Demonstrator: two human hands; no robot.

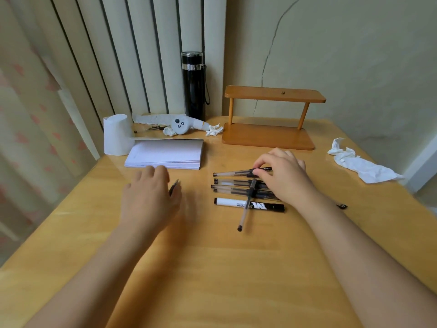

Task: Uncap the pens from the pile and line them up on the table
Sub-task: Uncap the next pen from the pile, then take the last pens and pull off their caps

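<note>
**Pens still piled, first one being picked**

Head view — barely begun, to judge by the layout. No tidy row of bare pens anywhere on the table (pixel 212 268); pile of pens (pixel 246 189) sitting right of centre, just in front of the wooden shelf (pixel 267 136). Mostly lying side by side, long axes running left to right, plugged ends to the left, dark capped ends to the right under the right hand (pixel 281 176). One clear pen (pixel 247 204) crossing the rest, pointing toward the near edge, tilted slightly left. White marker (pixel 248 204) nearest the viewer, also left to right, dark cap at the right.

Right hand pinching the farthest pen (pixel 234 172) near its cap — fingers closed on it, barrel sticking out leftward.

Left hand (pixel 151 195) blurred, low over the table left of the pile, fingers loosely curled around a small dark thing (pixel 174 187) — probably a cap, too smeared to confirm.

Nearly everything left: uncapping, then lining up.
</note>
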